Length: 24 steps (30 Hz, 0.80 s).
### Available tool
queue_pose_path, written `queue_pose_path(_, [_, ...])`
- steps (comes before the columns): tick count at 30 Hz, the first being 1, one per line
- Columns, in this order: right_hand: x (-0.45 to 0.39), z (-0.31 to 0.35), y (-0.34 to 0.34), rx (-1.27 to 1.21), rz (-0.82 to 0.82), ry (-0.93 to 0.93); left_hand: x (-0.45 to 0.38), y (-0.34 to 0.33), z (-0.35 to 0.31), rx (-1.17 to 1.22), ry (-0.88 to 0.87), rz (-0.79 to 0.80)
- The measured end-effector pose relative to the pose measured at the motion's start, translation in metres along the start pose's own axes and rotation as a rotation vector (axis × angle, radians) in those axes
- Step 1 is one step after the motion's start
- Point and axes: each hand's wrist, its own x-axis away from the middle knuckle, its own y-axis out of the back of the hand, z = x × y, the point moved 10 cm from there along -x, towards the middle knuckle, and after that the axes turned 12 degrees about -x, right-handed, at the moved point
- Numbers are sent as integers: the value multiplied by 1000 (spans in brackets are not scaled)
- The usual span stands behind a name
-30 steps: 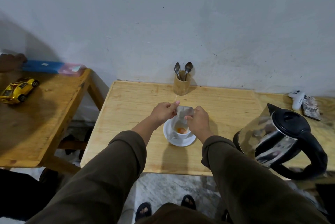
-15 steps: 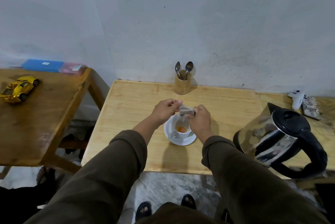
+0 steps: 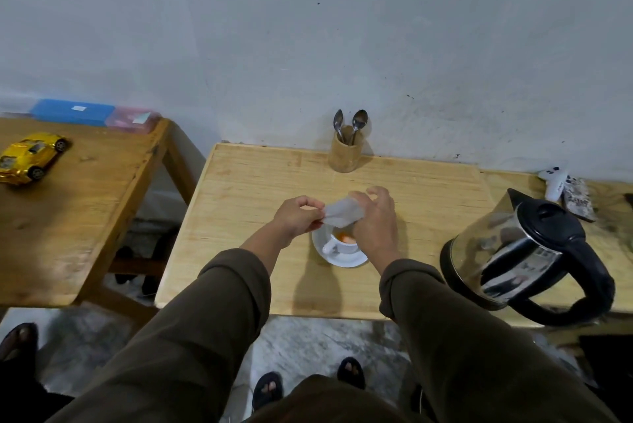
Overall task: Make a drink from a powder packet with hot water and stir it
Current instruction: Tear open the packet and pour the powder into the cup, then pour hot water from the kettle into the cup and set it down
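Since half a second ago the packet (image 3: 343,211) is sitting higher and flatter above the cup (image 3: 343,241), and the right hand's fingers are now fanning open behind it. Left hand (image 3: 298,217) is pinching the packet's left edge between thumb and forefinger, its other fingers curling in. Right hand (image 3: 375,220) is gripping the packet's right side with thumb and forefinger — the remaining fingers are spreading loosely toward 12 o'clock. Orange powder is lying in the bottom of the white cup, which is standing on a saucer (image 3: 342,260) at the middle of the wooden table (image 3: 260,189), directly under the packet. From the cup, the spoon holder (image 3: 345,152) with two spoons is standing at 12 o'clock against the wall, and the kettle (image 3: 524,253) is resting at 3 o'clock, well apart.
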Motion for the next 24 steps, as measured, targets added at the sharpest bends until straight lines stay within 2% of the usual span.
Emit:
queue_pose_path(6, [10, 14, -14, -327, -99, -219, 8, 38, 23, 181, -50, -253])
queue_pose_path(10, [24, 17, -65, -553, 22, -392, 21, 61, 47, 96, -23, -409])
queue_pose_path(14, [40, 12, -104, -414, 99, -471, 31, 75, 77, -76, 42, -459])
queue_pose_path(18, [46, -25, -138, -289, 133, -530, 31, 70, 103, -322, 96, -320])
queue_pose_path(20, [52, -21, -140, -217, 166, -511, 31, 65, 113, -426, 116, -244])
queue_pose_path(24, [62, -9, -135, -64, 269, -501, 30, 64, 121, -498, 148, -223])
